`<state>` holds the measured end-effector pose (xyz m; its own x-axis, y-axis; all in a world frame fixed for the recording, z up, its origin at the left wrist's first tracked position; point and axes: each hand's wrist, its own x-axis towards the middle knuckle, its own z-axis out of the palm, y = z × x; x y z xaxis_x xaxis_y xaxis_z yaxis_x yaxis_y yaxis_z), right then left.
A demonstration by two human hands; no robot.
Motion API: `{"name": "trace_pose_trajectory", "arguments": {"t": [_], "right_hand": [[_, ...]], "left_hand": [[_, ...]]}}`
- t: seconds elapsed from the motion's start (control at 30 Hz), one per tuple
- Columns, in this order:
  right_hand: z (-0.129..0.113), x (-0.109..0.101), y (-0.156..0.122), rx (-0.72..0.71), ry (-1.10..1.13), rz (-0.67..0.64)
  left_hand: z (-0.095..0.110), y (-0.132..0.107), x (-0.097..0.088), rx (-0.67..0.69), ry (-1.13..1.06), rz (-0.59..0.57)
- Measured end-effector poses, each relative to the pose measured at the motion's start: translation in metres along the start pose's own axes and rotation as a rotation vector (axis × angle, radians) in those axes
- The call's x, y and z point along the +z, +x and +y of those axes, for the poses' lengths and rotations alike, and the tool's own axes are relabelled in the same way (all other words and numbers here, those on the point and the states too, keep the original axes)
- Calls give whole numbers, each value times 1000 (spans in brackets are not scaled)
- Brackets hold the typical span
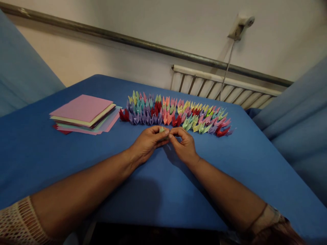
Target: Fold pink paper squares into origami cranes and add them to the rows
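Between my hands is a small folded piece of pale green paper (161,129), mostly covered by fingers. My left hand (148,142) grips it between thumb and fingers, with a pointed tip showing above the thumb. My right hand (184,143) is closed in a pinch at the paper's right end, its fingertips meeting those of the left; what lies inside this pinch is hidden. Just beyond both hands stand rows of folded paper cranes (167,117) in red, purple, pink, yellow, green and blue.
A stack of square coloured paper sheets (83,108), pink on top, lies to the left on the blue cloth-covered table (122,200). Behind the table are a white radiator (209,83) and a wall pipe (114,36). Blue curtains (301,129) hang at both sides.
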<state>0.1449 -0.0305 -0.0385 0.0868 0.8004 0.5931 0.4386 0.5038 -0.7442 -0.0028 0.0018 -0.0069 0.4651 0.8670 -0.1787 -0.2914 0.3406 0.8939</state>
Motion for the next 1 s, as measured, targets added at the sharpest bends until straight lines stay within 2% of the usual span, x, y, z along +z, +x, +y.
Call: {"name": "trace_pose_trajectory", "arguments": {"t": [0.2,0.37,0.47,0.7,0.9,1.0], "right_hand": [[10,4,0,51,54,30],[22,6,4,293,274,115],[22,6,6,376,367,128],[18,3,7,366,366,136],[16,4,8,369,355,122],[14,6,6,371,366,166]], "left_hand": [[0,2,-2,-54,-49,-2],[2,4,-2,-70,-84,3],[2,6,-3,-71,-28,17],[2,7,-4,13,78,-3],[-3,10,-5,39,131,42],[-4,11,-4,82,149,92]]}}
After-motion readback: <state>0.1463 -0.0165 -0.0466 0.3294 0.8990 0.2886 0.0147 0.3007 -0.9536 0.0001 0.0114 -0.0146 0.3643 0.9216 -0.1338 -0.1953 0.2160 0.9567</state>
